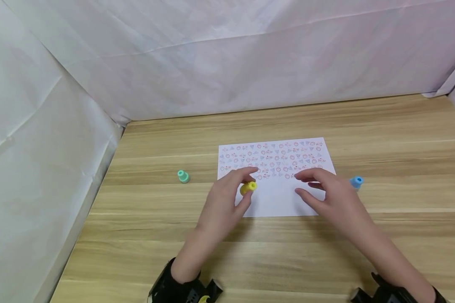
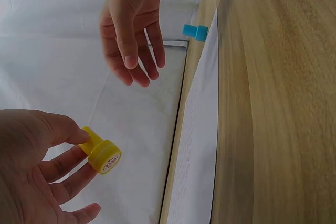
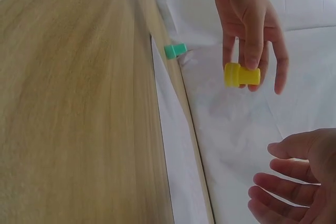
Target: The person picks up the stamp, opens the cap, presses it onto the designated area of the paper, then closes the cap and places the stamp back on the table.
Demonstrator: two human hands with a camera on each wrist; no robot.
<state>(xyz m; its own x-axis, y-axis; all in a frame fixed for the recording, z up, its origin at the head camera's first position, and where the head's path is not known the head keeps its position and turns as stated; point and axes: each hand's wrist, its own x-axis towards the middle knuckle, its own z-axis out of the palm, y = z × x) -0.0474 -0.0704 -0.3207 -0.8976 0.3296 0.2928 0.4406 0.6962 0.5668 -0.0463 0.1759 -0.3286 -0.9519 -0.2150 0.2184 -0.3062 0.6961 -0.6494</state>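
My left hand [image 1: 227, 198] pinches a small yellow stamp [image 1: 248, 187] between thumb and fingers, lifted just above the white sheet [image 1: 277, 198]. The same yellow stamp [image 2: 103, 153] shows its printed face in the left wrist view, and the yellow stamp [image 3: 241, 74] hangs from the fingertips in the right wrist view. The sheet's upper half carries rows of small red and blue stamped marks [image 1: 277, 158]. My right hand [image 1: 322, 191] hovers over the sheet's right part, fingers loosely spread, holding nothing.
A green stamp [image 1: 183, 176] stands on the wooden table [image 1: 402, 139] left of the sheet, a blue stamp [image 1: 357, 182] just right of it behind my right hand. White cloth walls [image 1: 41, 147] close off the left and back.
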